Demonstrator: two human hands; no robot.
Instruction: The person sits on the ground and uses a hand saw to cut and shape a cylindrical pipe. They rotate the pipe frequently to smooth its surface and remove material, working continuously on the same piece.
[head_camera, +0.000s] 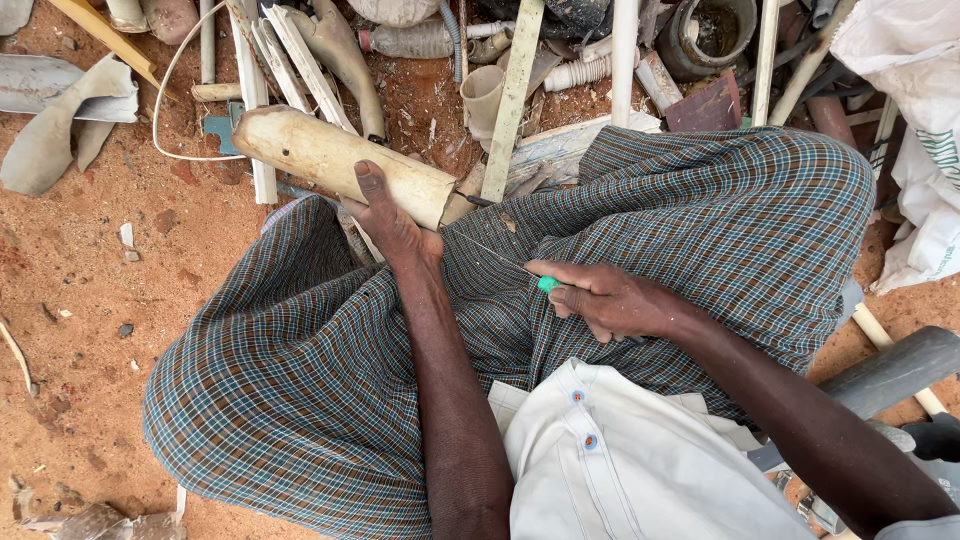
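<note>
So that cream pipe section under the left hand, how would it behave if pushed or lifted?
The pipe is round, so it would probably roll sideways if the left hand let go. It looks like rigid plastic, likely stiff and fairly light. Its dusty, scuffed surface probably gives decent grip. The right hand holds a green-handled tool.

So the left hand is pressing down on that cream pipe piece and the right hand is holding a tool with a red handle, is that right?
Not quite. The head view shows the tool in the right hand has a green handle, not red. The left hand does rest on the cream pipe piece.
</note>
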